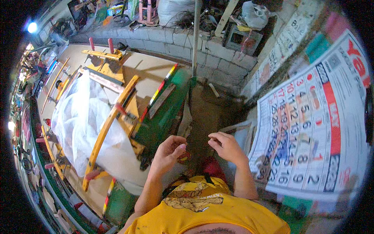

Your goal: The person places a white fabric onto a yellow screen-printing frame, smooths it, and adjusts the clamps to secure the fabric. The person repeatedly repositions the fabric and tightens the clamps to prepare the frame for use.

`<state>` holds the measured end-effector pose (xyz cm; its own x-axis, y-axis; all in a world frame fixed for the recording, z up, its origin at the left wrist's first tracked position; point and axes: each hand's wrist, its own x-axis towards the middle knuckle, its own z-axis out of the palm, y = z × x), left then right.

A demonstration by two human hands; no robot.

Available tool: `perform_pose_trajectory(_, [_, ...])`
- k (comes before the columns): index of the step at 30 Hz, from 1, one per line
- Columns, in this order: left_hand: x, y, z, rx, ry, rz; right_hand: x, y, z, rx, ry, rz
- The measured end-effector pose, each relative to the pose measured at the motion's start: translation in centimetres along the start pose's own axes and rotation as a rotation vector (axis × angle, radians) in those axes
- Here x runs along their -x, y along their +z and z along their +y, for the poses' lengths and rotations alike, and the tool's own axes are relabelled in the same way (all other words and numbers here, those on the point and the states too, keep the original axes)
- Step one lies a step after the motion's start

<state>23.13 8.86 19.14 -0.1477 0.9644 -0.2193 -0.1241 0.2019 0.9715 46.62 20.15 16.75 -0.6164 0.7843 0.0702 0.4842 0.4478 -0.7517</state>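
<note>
My left hand [168,153] is held in front of my waist, its fingers loosely bent and the thumb a little apart from them. Facing it across a gap, my right hand [229,146] has its fingers curved inward. Nothing shows in either hand. To the left of my left hand, a sheer white sheet [89,117] lies bunched over a pale board on the worktable [146,58]. Yellow frames with red handles stand around it; the nearest long yellow bar [111,126] crosses over the sheet.
A large paper calendar [311,128] hangs close on my right. Grey block wall [156,41] runs behind the table, with a thin upright pole [195,43] before it. Sacks and a boxy grey case [242,40] sit on top. A striped strip [161,87] edges the table's green side.
</note>
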Motion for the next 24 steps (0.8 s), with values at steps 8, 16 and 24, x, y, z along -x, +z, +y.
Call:
perform_pose_trajectory(8, [-22.1,5.8,2.9,-0.122,0.05,0.004,-20.0,-10.1,12.3,0.027,-0.105,0.006])
perform_pose_trajectory(16, [-43.0,10.5,9.4,-0.204,0.199,0.217,-42.7,-19.4,15.8,-0.008,-0.358,-0.111])
perform_pose_trajectory(24, [-53.5,8.2,8.9,-0.004,0.275,0.585,-59.4,-16.1,16.1,-0.155,-0.629,-0.416])
